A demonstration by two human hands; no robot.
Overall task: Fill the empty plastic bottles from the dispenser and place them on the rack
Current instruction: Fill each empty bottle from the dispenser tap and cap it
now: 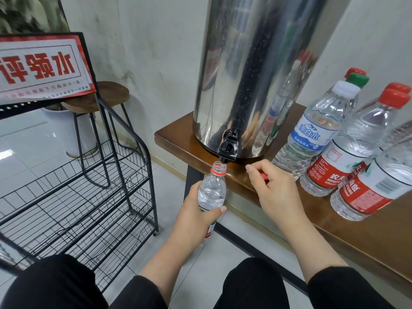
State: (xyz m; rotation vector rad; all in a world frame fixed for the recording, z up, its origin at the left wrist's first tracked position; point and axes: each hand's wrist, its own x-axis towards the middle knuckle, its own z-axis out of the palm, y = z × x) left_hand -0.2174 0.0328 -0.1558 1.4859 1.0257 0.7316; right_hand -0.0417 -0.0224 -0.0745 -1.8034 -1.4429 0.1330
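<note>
A tall steel dispenser (249, 74) stands on a brown wooden table (361, 233), its black tap (227, 148) over the table's edge. My left hand (196, 217) grips an uncapped clear plastic bottle (213, 188) upright, with its open mouth right under the tap. My right hand (272, 186) hovers beside the tap with curled fingers that pinch a small red cap (264, 176), mostly hidden. Several capped bottles (347, 150) with red and blue labels stand on the table to the right. A black wire rack (73, 197) stands at the left with bare shelves.
A red and white sign (42, 65) tops the rack. Behind it a wooden stool (98, 99) stands by the white wall. The floor is pale tile. My dark-clad knees (247, 286) fill the bottom of the view.
</note>
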